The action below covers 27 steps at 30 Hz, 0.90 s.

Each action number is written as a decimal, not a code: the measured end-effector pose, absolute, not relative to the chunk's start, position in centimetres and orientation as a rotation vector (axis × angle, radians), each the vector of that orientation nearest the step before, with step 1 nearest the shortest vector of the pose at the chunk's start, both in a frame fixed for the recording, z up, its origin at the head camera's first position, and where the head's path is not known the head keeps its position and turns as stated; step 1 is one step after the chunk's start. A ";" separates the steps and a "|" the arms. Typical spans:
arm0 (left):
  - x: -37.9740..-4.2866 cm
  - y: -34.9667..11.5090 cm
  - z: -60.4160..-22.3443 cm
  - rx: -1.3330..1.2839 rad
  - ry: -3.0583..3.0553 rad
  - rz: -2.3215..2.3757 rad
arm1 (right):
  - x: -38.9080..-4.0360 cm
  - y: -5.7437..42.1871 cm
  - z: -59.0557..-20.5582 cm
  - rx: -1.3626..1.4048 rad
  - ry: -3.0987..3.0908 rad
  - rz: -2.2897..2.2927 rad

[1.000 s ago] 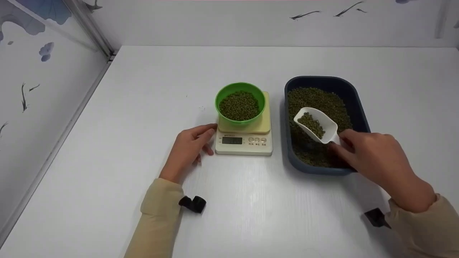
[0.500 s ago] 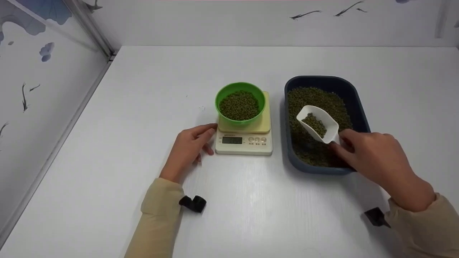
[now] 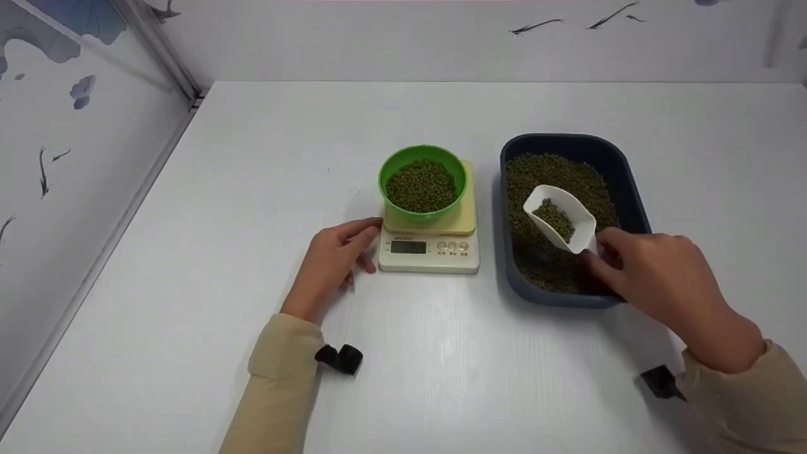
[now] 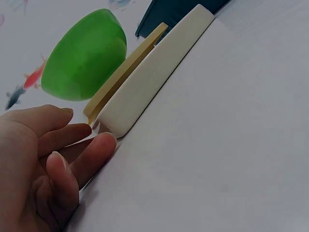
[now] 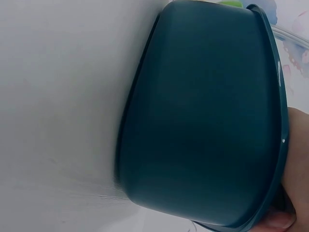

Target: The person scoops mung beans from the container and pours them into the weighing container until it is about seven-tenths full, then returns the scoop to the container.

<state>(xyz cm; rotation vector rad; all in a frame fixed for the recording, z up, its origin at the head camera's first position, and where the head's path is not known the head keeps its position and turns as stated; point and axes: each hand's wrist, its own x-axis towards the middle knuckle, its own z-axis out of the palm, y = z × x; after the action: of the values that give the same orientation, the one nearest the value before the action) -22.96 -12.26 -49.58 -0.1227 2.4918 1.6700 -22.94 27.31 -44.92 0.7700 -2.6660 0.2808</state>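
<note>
In the head view my right hand (image 3: 662, 271) grips the handle of a white scoop (image 3: 577, 211), which holds some small green beans (image 3: 555, 219) that look like mung beans. The scoop is over a dark blue tub (image 3: 514, 268) with more beans in it. My left hand (image 3: 331, 261) rests beside a kitchen scale (image 3: 429, 261), its fingertips at the scale's left side. On the scale's yellow platform stands a green bowl (image 3: 422, 213) part full of the same beans. The left wrist view shows the left fingers (image 4: 96, 152) loosely bent at the scale's corner.
The white table (image 3: 441, 359) reaches back to a white wall (image 3: 391, 41). A patterned side panel (image 3: 75, 157) stands on the left. Black wrist mounts (image 3: 343, 359) sit at both sleeves. A few tiny specks lie left of the bowl.
The scoop has shifted slightly right and tipped a little, and it holds fewer beans than a second ago. My left hand, the bowl and the scale stay in place.
</note>
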 end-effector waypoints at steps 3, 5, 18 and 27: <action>-22.9 -12.4 -49.7 -0.115 2.481 1.681 | -22.9 27.2 -44.9 0.772 -2.675 0.286; -22.9 -12.4 -49.6 -0.115 2.477 1.685 | -23.0 27.2 -44.9 0.773 -2.680 0.294; -23.1 -12.1 -49.5 -0.147 2.489 1.695 | -23.2 27.4 -44.3 0.788 -2.668 0.306; -23.1 -12.3 -49.7 -0.138 2.458 1.728 | -23.4 27.1 -43.7 0.814 -2.691 0.303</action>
<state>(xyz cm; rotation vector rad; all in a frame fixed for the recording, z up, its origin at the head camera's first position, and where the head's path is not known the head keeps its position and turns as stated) -23.07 -12.28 -49.69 -0.1383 2.4584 1.7277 -23.41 27.15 -43.75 0.8142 -2.6909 0.3034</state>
